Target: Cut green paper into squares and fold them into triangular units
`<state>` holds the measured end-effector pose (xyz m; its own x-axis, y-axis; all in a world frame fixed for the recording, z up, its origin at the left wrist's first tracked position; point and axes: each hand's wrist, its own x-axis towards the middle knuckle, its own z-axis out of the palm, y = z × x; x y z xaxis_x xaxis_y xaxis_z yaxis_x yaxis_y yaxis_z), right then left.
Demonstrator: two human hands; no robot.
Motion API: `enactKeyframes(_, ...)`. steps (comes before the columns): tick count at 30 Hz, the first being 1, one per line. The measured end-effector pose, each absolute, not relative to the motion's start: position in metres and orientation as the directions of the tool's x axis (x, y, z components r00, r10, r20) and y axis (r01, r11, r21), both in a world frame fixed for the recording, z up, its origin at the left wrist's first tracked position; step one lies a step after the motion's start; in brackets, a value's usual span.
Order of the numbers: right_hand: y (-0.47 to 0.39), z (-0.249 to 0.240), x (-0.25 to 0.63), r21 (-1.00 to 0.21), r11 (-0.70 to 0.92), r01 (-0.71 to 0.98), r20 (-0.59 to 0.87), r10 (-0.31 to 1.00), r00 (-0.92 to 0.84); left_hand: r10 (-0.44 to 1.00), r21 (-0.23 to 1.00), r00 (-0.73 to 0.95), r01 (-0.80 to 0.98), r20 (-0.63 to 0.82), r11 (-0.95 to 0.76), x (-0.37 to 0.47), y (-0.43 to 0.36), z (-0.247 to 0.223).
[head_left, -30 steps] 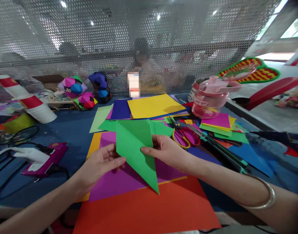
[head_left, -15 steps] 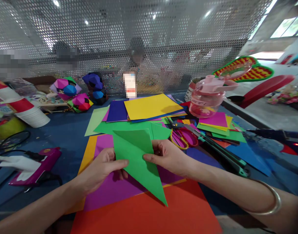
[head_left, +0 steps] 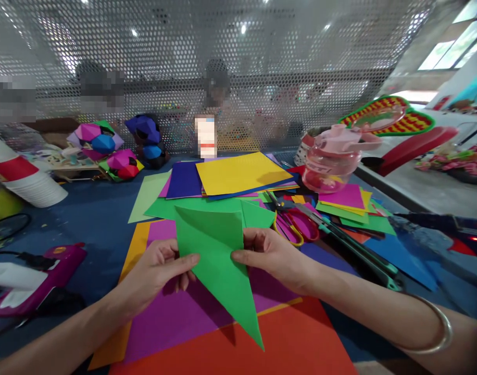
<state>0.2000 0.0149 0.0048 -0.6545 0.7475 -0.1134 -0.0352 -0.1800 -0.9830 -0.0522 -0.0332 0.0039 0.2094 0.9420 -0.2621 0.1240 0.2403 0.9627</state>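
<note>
A folded piece of green paper [head_left: 215, 255] is held up between both hands, its pointed end hanging down toward me. My left hand [head_left: 166, 263] pinches its left edge, thumb in front and fingers behind. On the right edge, my right hand [head_left: 272, 258] grips it the same way. A crease runs slantwise across the upper part. Beneath the hands lie sheets of purple paper [head_left: 156, 323], orange paper [head_left: 105, 346] and red paper [head_left: 230, 359]. Just beyond the held piece is more green paper [head_left: 164, 207] on the table.
Scissors [head_left: 301, 224] and a black-and-green cutter [head_left: 363, 255] lie to the right, near a pink bottle [head_left: 332, 159] and a glue gun [head_left: 449, 224]. Yellow paper [head_left: 242, 174] tops a stack behind. At left are a magenta power strip [head_left: 62, 263], paper cups [head_left: 35, 182] and folded paper balls [head_left: 96, 138].
The green paper stays in both hands and now hangs slightly lower, its tip nearer me. The view has shifted a little; table items at left appear farther left.
</note>
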Motion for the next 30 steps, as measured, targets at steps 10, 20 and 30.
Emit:
enactKeyframes(10, 0.012, 0.000, 0.195, -0.975, -0.207, -0.083, -0.087, 0.696, -0.713, 0.960, 0.967, 0.123, 0.078, -0.251, 0.243, -0.049, -0.035, 0.004)
enactKeyframes(20, 0.003, 0.002, 0.191, -0.962, -0.198, -0.191, -0.030, 0.766, -0.642, 0.957, 0.960, 0.187, -0.130, -0.221, 0.247, -0.044, -0.035, 0.005)
enactKeyframes(30, 0.003, 0.003, 0.191, -0.933, -0.282, -0.221, -0.120, 0.827, -0.549, 0.938, 0.924, 0.237, -0.228, -0.252, 0.306, -0.045, -0.036, 0.008)
